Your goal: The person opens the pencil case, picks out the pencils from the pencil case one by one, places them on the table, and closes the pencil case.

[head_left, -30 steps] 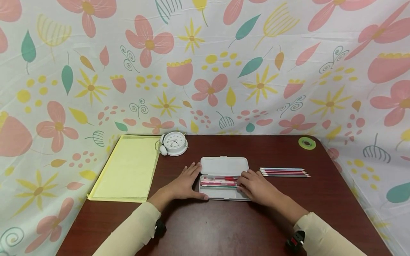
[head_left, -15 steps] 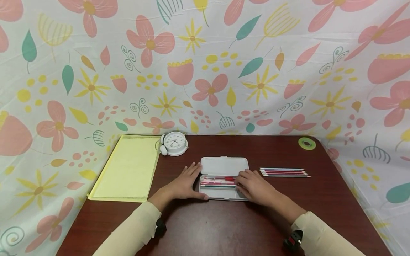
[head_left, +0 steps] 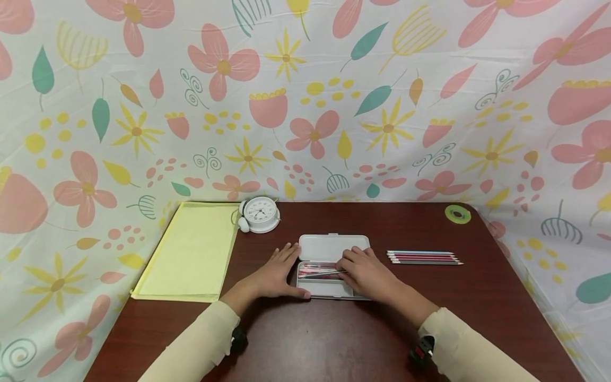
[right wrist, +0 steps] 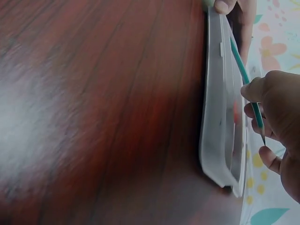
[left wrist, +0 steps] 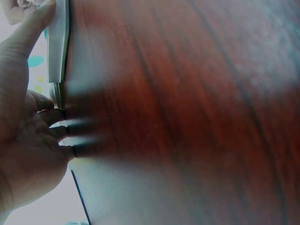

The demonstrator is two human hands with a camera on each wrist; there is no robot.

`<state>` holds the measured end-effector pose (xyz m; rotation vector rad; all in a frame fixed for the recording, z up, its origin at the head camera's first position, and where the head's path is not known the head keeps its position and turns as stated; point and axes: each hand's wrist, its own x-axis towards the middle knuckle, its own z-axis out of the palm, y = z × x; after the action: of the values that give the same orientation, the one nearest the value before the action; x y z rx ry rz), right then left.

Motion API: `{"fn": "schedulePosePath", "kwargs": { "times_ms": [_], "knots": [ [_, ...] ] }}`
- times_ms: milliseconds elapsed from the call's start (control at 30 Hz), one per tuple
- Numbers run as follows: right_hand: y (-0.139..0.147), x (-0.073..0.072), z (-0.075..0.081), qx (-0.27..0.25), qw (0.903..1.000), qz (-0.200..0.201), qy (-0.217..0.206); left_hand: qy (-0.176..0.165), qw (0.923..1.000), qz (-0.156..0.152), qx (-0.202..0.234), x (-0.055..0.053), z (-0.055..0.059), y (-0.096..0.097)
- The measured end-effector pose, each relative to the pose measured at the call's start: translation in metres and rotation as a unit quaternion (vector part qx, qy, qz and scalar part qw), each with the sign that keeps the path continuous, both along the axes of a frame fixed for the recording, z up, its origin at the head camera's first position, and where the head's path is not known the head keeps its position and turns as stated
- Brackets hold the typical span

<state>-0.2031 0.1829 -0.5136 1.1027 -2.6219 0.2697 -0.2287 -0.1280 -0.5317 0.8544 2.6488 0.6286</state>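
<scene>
I'm bracing the white pencil case [head_left: 326,289] with my spread left hand [head_left: 272,276], my right hand [head_left: 369,273] pinching the green pencil [right wrist: 240,66], ideally held level

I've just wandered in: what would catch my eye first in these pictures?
Probably the flowered cloth, pink, yellow and green, filling the upper part of the head view behind the dark table. Next, mid-table, the open white pencil case, where the person's right grip pinches a green pencil. Then the pale yellow folder on the left, with a white alarm clock beside it.
</scene>
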Motion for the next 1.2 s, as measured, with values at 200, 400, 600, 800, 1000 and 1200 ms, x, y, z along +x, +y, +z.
{"fn": "schedulePosePath", "kwargs": {
  "times_ms": [200, 400, 600, 800, 1000, 1200],
  "knots": [
    [-0.018, -0.004, 0.004, 0.026, 0.9996, -0.006, 0.006, -0.008, 1.0000, 0.004, 0.001, 0.000, -0.001, 0.000],
    [-0.035, -0.010, 0.006, 0.036, 0.9993, -0.008, 0.011, -0.002, 1.0000, 0.006, 0.003, -0.001, -0.002, -0.001],
    [-0.047, -0.011, 0.007, 0.052, 0.9986, -0.010, 0.005, -0.006, 0.9999, 0.004, 0.007, -0.001, 0.000, 0.000],
    [-0.053, -0.010, 0.007, 0.070, 0.9974, -0.013, -0.003, -0.009, 1.0000, 0.003, 0.000, 0.000, 0.001, 0.000],
    [-0.049, -0.011, 0.008, 0.056, 0.9983, -0.015, 0.004, -0.009, 1.0000, 0.003, 0.002, 0.000, 0.002, 0.001],
    [-0.038, -0.012, 0.012, 0.038, 0.9990, -0.015, 0.018, -0.007, 1.0000, 0.005, 0.004, 0.000, 0.001, 0.000]
  ]
}}
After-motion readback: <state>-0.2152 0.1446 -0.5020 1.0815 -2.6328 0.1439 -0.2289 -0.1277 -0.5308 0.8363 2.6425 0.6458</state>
